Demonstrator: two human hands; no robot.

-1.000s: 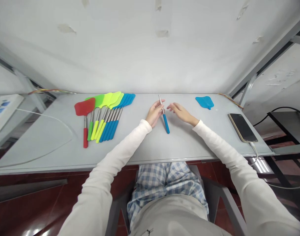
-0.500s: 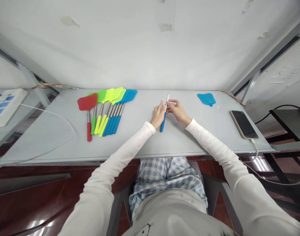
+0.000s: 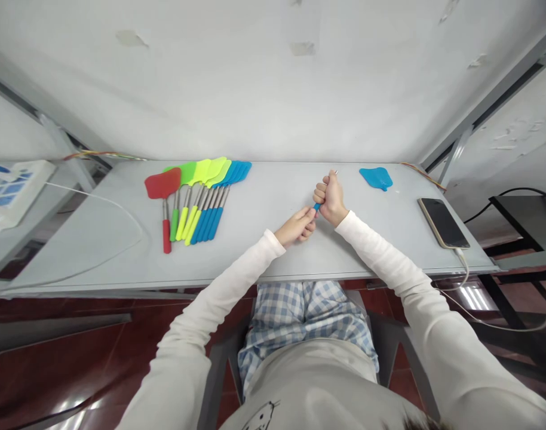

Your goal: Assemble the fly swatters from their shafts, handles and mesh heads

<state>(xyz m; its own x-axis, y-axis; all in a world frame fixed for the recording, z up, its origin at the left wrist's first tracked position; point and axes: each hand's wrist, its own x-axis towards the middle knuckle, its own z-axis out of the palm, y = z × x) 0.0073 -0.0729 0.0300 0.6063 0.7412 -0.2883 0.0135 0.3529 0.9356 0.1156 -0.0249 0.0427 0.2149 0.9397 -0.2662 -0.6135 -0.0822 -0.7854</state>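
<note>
Between my two hands is a blue fly swatter handle (image 3: 317, 206) with a metal rod, held tilted above the table. My left hand (image 3: 296, 226) is closed around its lower end. My right hand (image 3: 331, 198) is wrapped in a fist over the upper part, with just the metal tip showing past it. Most of the handle is hidden by my fingers. A loose blue swatter head (image 3: 377, 178) lies flat to the right of my hands.
At left lie several assembled swatters: a red one (image 3: 163, 184), then green, yellow and blue ones (image 3: 215, 223). A phone (image 3: 443, 223) with a charging cable is at the table's right end. A white-and-blue box (image 3: 17, 194) stands beyond the left end.
My hands have gone from handling the upright handle with fingers partly spread to gripping it tightly. The handle now tilts right; my right hand is a fist and my left hand sits lower.
</note>
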